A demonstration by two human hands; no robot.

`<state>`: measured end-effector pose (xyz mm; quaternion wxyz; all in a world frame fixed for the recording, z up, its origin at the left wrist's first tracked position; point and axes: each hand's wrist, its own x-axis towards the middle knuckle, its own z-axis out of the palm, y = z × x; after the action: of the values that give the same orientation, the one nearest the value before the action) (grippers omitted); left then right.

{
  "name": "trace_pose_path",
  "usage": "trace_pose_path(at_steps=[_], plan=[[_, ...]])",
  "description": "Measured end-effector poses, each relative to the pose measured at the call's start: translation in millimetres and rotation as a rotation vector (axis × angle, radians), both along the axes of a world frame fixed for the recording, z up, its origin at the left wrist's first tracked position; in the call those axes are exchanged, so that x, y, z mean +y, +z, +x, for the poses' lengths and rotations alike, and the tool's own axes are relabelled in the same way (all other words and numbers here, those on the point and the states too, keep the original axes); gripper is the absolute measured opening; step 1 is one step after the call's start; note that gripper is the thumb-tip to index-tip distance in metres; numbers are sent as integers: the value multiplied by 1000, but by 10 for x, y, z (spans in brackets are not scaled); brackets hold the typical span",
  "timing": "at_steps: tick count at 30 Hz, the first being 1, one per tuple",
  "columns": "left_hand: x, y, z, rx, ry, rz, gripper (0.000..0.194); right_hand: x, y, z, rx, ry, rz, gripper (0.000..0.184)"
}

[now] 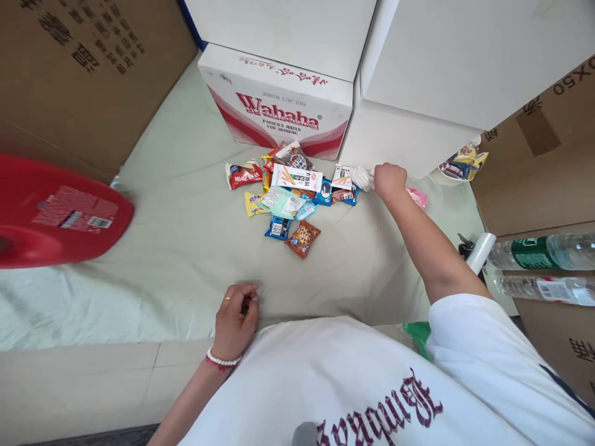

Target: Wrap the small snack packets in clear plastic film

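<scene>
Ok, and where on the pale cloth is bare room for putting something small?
Bare cloth lies between the red plastic container and the snack packets. Another patch lies between the brown cookie packet and the white shirt. It is crowded before the Wahaha carton, where packets overlap, and beside the right hand.

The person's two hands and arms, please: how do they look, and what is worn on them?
The left hand has a gold-coloured ring on one finger; at its wrist are a white beaded bracelet and a thin red band. The right hand shows no jewellery; that arm has a short white sleeve.
</scene>
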<state>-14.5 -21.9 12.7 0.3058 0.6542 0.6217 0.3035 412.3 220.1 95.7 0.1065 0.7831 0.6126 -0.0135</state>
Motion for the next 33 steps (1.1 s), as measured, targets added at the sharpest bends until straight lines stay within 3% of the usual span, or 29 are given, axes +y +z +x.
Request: trace_pose_path(at_steps=[3, 6, 10, 14, 17, 19, 22, 26, 31, 33], plan=[[-57, 86, -22, -169, 80, -117, 19, -278, 89, -30, 81, -67, 255, 27], [-38, 209, 64, -428, 85, -328, 26, -911, 82, -270, 426, 7, 448, 21], [178, 325, 431, -729, -107, -665, 36, -1847, -193, -838, 807, 185, 394, 15], [430, 285, 909, -832, -244, -797, 49, -2348, -491, -1245, 893, 315, 315, 14], [505, 204, 1137, -845, -312, -765, 47, -2469, -556, -1308, 999, 325, 249, 15], [500, 153, 1188, -829, -304, -721, 44, -2502, -545, -1287, 1161, 250, 207, 17], [446, 107, 1155, -756, -289, -656, 39, -2503, -539, -1262, 1428, 67, 154, 27], [377, 102, 1052, -750, -284, -587, 40, -2414, -596, -1294, 1550, -47, 114, 26], [382, 80, 924, -892, -145, -634, 47, -2283, -634, -1245, 1902, -476, 262, 34], [389, 55, 882, -922, -115, -627, 49, -2272, -644, -1172, 1951, -568, 292, 36]])
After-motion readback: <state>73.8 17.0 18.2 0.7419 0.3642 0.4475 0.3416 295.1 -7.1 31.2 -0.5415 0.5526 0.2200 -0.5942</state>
